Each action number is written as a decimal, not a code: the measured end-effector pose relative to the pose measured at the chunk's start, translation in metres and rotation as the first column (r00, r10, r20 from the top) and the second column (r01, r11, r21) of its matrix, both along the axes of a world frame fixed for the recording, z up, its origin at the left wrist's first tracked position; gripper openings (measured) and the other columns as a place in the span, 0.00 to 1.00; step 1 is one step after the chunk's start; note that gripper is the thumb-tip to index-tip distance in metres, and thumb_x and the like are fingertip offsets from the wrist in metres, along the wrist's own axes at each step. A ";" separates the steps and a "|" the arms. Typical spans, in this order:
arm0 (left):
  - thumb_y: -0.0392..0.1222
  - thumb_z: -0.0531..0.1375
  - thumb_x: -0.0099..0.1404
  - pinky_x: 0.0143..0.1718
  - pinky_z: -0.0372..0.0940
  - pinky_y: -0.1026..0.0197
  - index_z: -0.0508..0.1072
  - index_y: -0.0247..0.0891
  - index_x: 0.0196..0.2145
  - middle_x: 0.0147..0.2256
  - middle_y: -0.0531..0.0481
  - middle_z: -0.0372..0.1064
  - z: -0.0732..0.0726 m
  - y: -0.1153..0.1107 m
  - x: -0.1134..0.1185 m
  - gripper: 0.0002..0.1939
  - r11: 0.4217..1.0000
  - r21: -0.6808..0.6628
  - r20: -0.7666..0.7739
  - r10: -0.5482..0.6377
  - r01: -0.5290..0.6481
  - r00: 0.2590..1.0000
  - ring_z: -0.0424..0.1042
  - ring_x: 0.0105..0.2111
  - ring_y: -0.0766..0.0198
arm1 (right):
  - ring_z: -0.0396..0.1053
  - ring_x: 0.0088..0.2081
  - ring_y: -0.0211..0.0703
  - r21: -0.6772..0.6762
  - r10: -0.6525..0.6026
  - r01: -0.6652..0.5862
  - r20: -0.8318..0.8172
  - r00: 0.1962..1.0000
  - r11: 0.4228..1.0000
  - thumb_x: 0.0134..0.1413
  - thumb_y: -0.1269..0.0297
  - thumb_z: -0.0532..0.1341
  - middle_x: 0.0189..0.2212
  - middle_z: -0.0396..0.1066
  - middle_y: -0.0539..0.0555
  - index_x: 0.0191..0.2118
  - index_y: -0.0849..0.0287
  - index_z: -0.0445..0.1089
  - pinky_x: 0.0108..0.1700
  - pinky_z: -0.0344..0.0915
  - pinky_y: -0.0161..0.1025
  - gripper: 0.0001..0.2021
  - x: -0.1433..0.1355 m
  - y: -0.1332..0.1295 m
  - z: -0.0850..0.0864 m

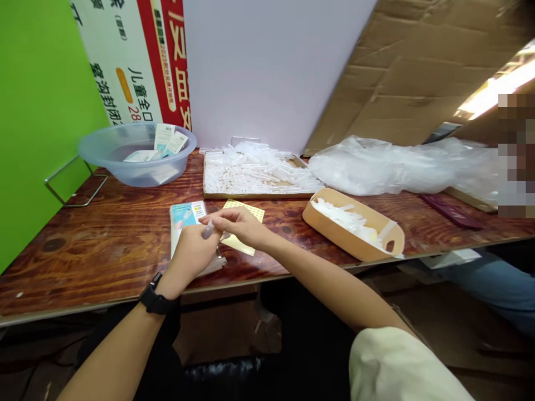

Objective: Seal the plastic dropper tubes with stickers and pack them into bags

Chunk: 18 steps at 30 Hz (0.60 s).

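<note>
My left hand (191,252) and my right hand (236,221) meet over the front of the wooden table (104,245). Between their fingertips they pinch a small clear plastic tube (208,229). Under the left hand lies a stack of small printed packets (186,216) with teal and white fronts. A yellow sheet (244,213) lies under the right hand. A black watch sits on my left wrist.
A clear plastic basin (136,149) with several packets stands at the back left. A flat tray (254,192) heaped with clear tubes sits behind my hands. A tan oval container (355,245) holds white pieces. A big plastic bag (397,164) lies at right. Another person's leg (493,284) is at far right.
</note>
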State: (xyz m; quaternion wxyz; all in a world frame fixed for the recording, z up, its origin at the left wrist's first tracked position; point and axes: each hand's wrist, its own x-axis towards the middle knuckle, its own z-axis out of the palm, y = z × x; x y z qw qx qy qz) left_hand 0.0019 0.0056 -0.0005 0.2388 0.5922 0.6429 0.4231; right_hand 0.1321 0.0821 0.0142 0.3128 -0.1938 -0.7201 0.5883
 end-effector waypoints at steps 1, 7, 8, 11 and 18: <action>0.57 0.51 0.62 0.22 0.46 0.63 0.56 0.37 0.15 0.15 0.55 0.54 0.001 0.000 0.001 0.26 1.000 -0.013 0.008 0.015 -0.015 1.000 0.53 0.18 0.69 | 0.74 0.39 0.43 0.118 -0.050 0.039 0.096 0.994 0.992 0.56 0.47 0.58 0.37 0.77 0.56 0.37 0.61 0.75 0.43 0.69 0.39 0.20 0.003 0.012 0.001; 0.62 0.49 0.63 0.24 0.50 0.64 0.57 0.37 0.16 0.15 0.55 0.55 0.001 -0.006 0.007 0.28 0.999 -0.053 0.026 -0.004 0.005 1.000 0.56 0.20 0.68 | 0.72 0.45 0.45 0.642 -0.754 0.424 0.412 0.513 0.639 0.61 0.66 0.55 0.42 0.75 0.60 0.44 0.66 0.74 0.50 0.64 0.39 0.13 0.052 0.126 0.020; 0.63 0.49 0.63 0.24 0.50 0.64 0.59 0.37 0.17 0.16 0.55 0.56 0.001 -0.007 0.008 0.28 0.998 -0.057 0.057 -0.016 0.019 0.998 0.56 0.20 0.68 | 0.71 0.46 0.47 0.662 -0.793 0.446 0.432 0.430 0.603 0.60 0.68 0.55 0.43 0.75 0.62 0.43 0.67 0.75 0.51 0.63 0.41 0.13 0.063 0.145 0.022; 0.65 0.50 0.62 0.24 0.54 0.65 0.63 0.37 0.22 0.19 0.55 0.60 -0.001 -0.010 0.009 0.28 0.991 -0.092 0.204 -0.076 0.097 0.976 0.59 0.20 0.68 | 0.69 0.49 0.50 0.713 -0.845 0.458 0.490 0.215 0.531 0.60 0.66 0.58 0.43 0.73 0.62 0.42 0.67 0.73 0.53 0.63 0.49 0.10 0.091 0.191 0.022; 0.68 0.51 0.60 0.22 0.55 0.65 0.63 0.37 0.24 0.18 0.55 0.60 -0.004 -0.011 0.010 0.28 0.973 -0.183 0.361 -0.066 0.140 0.930 0.60 0.19 0.68 | 0.68 0.48 0.46 0.740 -0.810 0.367 0.581 0.073 0.564 0.61 0.58 0.59 0.47 0.69 0.57 0.46 0.63 0.69 0.51 0.65 0.50 0.14 0.092 0.248 -0.006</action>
